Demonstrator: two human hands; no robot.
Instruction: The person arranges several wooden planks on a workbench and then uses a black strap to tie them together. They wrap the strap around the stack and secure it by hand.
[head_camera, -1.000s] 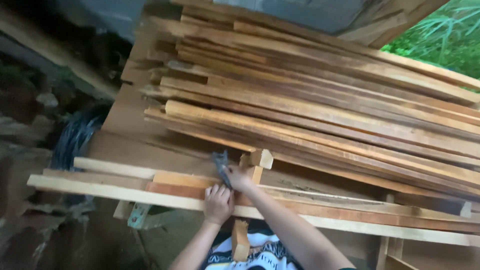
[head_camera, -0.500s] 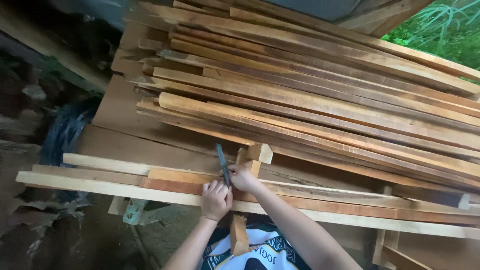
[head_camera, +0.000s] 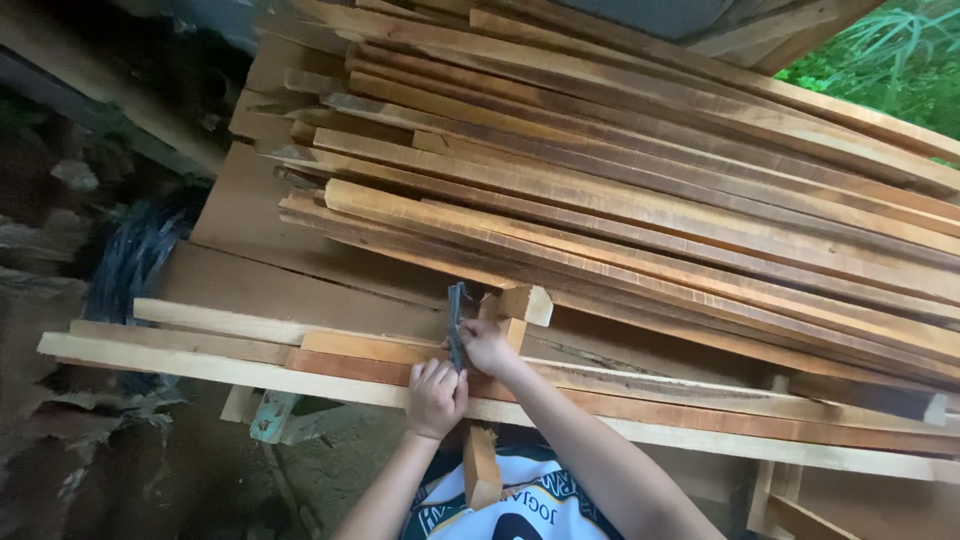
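Overhead, the right hand (head_camera: 488, 347) grips a slim dark metal tool (head_camera: 457, 322) standing upright on the reddish plank (head_camera: 700, 410), while the left hand (head_camera: 434, 397), fingers curled, presses that plank beside it, below stacked pale timber strips (head_camera: 640, 190).

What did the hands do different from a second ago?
Not much. The right hand keeps hold of the dark flat tool, which now stands more upright against the reddish plank. The left hand stays pressed on the planks beside it. The big wood stack has not shifted.
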